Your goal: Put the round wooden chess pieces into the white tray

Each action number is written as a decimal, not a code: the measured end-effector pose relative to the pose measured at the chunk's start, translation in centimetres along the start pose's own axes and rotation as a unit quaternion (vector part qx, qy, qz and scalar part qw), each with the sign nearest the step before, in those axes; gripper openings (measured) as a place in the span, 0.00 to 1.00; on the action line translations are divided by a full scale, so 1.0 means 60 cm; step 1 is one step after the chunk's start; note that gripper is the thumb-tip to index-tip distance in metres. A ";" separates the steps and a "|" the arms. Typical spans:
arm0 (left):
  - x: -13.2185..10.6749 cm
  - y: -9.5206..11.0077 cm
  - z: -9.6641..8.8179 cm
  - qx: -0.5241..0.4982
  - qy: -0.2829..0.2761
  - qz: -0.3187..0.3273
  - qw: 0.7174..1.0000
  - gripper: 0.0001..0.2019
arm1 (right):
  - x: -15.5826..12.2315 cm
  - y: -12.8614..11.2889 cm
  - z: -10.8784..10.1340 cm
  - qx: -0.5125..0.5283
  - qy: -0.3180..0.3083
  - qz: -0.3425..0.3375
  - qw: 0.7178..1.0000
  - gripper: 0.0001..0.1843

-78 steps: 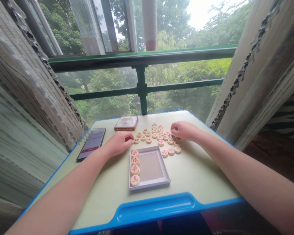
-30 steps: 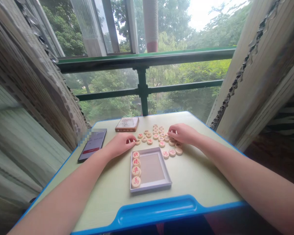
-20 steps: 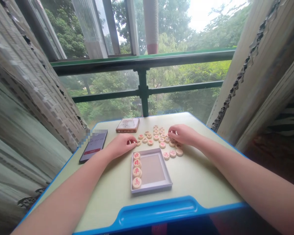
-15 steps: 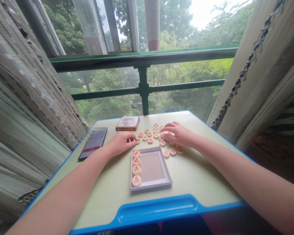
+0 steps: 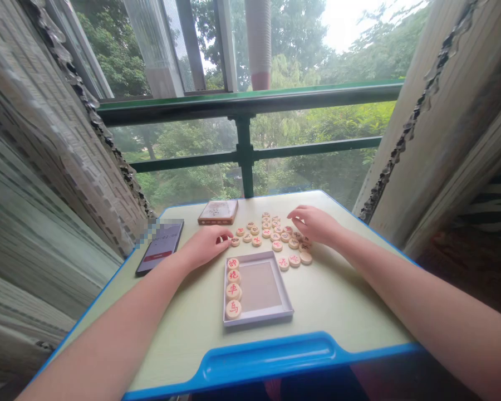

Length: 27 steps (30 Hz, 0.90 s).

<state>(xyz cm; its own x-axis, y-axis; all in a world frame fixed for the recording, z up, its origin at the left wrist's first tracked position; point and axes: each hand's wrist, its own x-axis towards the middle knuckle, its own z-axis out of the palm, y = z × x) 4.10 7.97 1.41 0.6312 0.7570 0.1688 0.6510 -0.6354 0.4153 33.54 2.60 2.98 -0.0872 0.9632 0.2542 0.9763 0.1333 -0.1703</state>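
head view: left hand (image 5: 204,245) rests on the pale yellow-green worktop with blue plastic edging (image 5: 342,301), fingers curled, tips at a round wooden piece with a dark character (image 5: 235,241) on the near-left fringe of the loose pieces. contact looks likely; can't tell if that grip is closed on it. right hand (image 5: 317,225) is over the right side of the loose round wooden pieces with red or dark characters (image 5: 276,245), fingers loosely bent; underside hidden, so can't tell if its grip has a piece.

loose pieces lie beyond the shallow white cardboard tray (image 5: 287,312). nearest row, just off its far right corner: two red-marked, one plain-faced (image 5: 305,258). inside the tray: column of red-marked pieces (image 5: 233,291) along the left wall, at least some stacked.

also on the worktop: flat brown-sided box (image 5: 217,213) beyond left hand, black phone (image 5: 161,248) left of it.
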 end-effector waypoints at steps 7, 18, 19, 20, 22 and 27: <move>0.000 0.002 0.001 0.019 0.002 0.006 1.000 0.15 | 0.000 -0.001 0.010 -0.006 -0.028 0.020 0.999 0.16; 0.001 0.000 0.000 0.009 -0.003 0.003 1.000 0.15 | 0.005 0.008 0.009 -0.016 -0.034 0.045 0.998 0.17; 0.001 0.000 0.000 0.006 -0.003 0.000 1.000 0.16 | 0.005 0.010 0.010 -0.018 -0.033 0.049 0.998 0.17; 0.001 0.000 0.000 0.001 -0.005 -0.002 1.000 0.18 | 0.006 0.011 0.011 -0.019 -0.033 0.053 0.998 0.17; 0.002 0.000 0.000 -0.007 -0.013 0.001 1.000 0.21 | 0.007 0.013 0.011 -0.021 -0.033 0.058 0.998 0.17; 0.001 0.002 -0.002 0.004 -0.018 0.025 1.000 0.19 | 0.006 0.012 0.008 -0.017 -0.037 0.059 0.997 0.17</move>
<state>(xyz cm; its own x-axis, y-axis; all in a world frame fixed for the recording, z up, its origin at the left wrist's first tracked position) 4.19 7.93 1.57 0.6780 0.7181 0.1572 0.6214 -0.6741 0.3992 34.15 3.13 2.51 0.0148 0.9866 0.1626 0.9867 0.0119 -0.1621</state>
